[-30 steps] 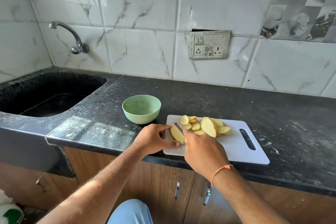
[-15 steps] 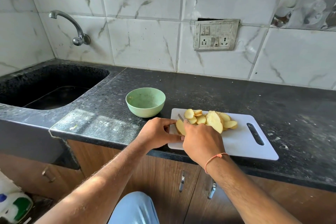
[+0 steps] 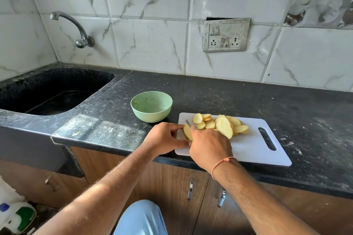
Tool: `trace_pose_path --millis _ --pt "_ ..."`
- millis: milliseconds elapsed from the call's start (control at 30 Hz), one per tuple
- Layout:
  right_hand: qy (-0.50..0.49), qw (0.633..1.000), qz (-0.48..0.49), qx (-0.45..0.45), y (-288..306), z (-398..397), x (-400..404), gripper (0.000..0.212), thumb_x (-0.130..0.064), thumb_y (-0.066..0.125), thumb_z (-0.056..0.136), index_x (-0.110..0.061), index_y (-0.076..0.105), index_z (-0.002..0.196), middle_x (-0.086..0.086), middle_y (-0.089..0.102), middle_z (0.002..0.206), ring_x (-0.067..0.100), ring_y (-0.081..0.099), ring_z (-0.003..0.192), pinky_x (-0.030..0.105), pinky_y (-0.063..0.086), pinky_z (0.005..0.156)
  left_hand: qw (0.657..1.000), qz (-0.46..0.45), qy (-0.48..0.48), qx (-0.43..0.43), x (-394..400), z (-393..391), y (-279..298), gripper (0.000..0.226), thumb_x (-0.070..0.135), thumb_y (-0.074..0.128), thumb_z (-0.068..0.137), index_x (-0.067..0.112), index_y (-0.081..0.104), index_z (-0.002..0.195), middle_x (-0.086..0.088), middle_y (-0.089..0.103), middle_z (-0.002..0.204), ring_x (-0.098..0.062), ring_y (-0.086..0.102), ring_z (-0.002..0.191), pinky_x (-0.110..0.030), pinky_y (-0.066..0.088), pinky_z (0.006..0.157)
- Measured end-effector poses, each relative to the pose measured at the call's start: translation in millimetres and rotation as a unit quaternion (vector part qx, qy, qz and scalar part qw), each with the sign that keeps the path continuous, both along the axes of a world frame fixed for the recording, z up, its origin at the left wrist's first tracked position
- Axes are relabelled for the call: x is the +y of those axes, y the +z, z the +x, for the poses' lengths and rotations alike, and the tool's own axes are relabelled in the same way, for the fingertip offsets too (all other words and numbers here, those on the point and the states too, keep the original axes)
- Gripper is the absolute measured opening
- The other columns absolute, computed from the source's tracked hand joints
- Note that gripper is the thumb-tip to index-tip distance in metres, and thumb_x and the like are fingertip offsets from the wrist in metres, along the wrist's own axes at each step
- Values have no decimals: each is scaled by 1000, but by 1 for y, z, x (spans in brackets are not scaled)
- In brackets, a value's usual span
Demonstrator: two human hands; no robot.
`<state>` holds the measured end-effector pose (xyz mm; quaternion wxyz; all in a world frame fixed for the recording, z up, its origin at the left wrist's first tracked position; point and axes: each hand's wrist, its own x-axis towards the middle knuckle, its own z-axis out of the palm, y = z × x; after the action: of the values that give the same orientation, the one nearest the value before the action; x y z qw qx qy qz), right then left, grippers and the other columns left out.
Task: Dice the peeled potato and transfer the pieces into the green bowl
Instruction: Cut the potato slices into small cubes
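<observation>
Pale-yellow potato piece [image 3: 187,132] at board's [image 3: 254,150] 9 o'clock edge, pinched by left hand [image 3: 164,139]. Right hand [image 3: 210,145] clenched round knife [image 3: 188,122], blade on piece. Cut slices [image 3: 222,125] heaped at 3 o'clock; green bowl [image 3: 151,106] at 11 o'clock, off board.

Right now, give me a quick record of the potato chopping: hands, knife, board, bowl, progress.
left hand: holds the last potato chunk on the board
right hand: grips the knife, only the blade tip shows
slices: piled on the white cutting board
green bowl: on the counter, left of the board, no potato inside
progress: cutting under way, transfer not yet done
</observation>
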<state>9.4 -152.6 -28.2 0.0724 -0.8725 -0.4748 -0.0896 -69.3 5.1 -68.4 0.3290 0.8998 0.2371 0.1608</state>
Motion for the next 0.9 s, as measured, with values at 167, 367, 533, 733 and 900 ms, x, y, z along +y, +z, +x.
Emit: trace_pose_path --millis 167,367,533,733,900 --pt "12 999 -34 24 2 -4 -12 37 -11 44 98 -20 53 133 2 50 83 26 49 78 34 39 63 1000 -6 1 0 -2 1 3 59 56 91 71 46 73 126 9 50 67 -7 42 59 -27 37 58" --pt "23 998 -51 34 0 -10 -47 63 -8 41 98 -23 32 159 10 63 95 27 46 77 35 38 64 1000 -4 6 -2 -6 0 5 52 54 91 74 45 74 123 10 44 65 -6 39 55 -21 29 51" --pt "21 996 -66 54 0 -15 -66 67 -8 39 100 -24 22 164 11 67 107 30 59 88 36 42 66 1000 0 -11 16 -12 -2 10 48 57 90 75 46 74 119 10 45 65 -5 39 57 -23 30 52" --pt "10 996 -65 62 0 -22 -77 63 -12 39 103 -24 23 163 3 55 84 22 45 73 34 38 62 1000 4 -16 20 -13 -3 12 53 60 88 74 48 72 123 9 47 67 -5 41 58 -21 28 50" --pt "13 997 -49 62 -5 -33 -95 63 -13 39 104 -25 20 163 -4 47 73 18 49 66 33 41 59 1000 0 -18 15 -12 -2 11 55 60 89 74 48 71 125 8 46 66 -6 40 58 -23 27 51"
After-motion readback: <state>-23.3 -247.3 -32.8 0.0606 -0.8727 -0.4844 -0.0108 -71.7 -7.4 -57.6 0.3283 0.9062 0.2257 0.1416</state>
